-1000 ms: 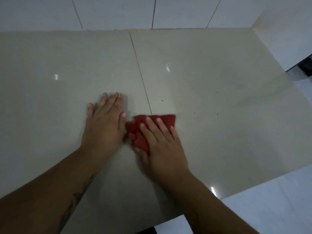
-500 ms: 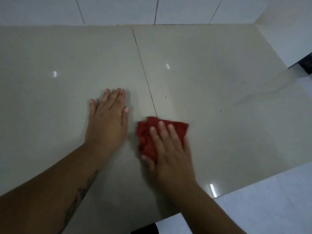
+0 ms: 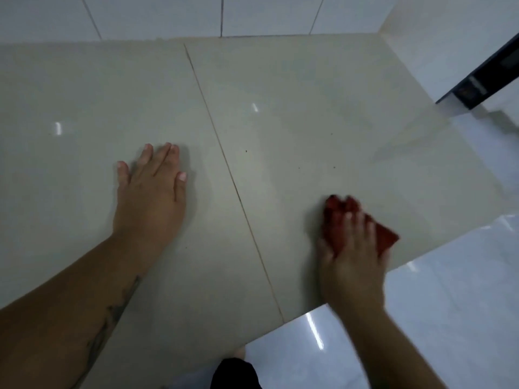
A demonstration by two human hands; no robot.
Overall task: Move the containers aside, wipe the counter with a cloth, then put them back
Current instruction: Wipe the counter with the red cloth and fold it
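A crumpled red cloth (image 3: 334,217) lies on the glossy beige counter (image 3: 295,113), near its front right edge. My right hand (image 3: 351,254) presses flat on top of the cloth and covers its middle; it is motion-blurred. My left hand (image 3: 151,192) rests palm down on the counter left of the tile seam, fingers spread, holding nothing. No containers are in view.
A thin seam (image 3: 233,178) runs diagonally across the counter. White tiled wall (image 3: 157,15) stands behind it and a white wall at the right. A dark edge (image 3: 483,77) juts in at the upper right. Shiny white floor (image 3: 449,304) lies below the counter's front edge.
My right hand has slid the red cloth well to the right, from beside the seam toward the counter's front right edge. My left hand stays flat in place.
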